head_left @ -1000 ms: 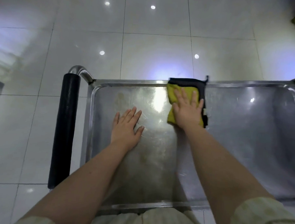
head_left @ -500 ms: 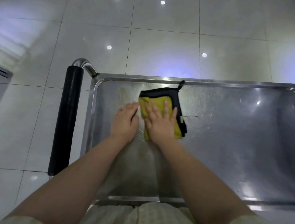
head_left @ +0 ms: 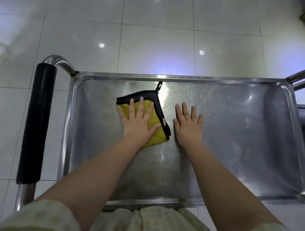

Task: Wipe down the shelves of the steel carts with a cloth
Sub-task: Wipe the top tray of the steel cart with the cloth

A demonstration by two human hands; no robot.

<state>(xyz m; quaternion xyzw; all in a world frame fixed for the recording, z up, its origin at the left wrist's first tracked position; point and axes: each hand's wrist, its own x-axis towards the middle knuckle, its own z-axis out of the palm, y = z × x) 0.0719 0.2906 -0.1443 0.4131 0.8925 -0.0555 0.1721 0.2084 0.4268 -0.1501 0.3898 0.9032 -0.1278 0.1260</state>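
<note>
A folded yellow cloth with black trim (head_left: 156,115) lies on the top shelf of the steel cart (head_left: 243,136), left of the shelf's middle. My left hand (head_left: 137,122) presses flat on the cloth with straight, spread fingers. Just to the right of the cloth, my right hand (head_left: 188,127) rests flat on the bare steel, fingers straight. The cloth's black hanging loop points toward the far rim.
A black padded push handle (head_left: 37,122) runs along the cart's left end. Steel tubes (head_left: 302,76) rise at the cart's far right corner. Glossy white floor tiles (head_left: 151,36) surround the cart. My pale garment covers the near rim.
The cloth was under my right hand and is now under my left hand. My right hand has come off it onto the bare steel to the right.
</note>
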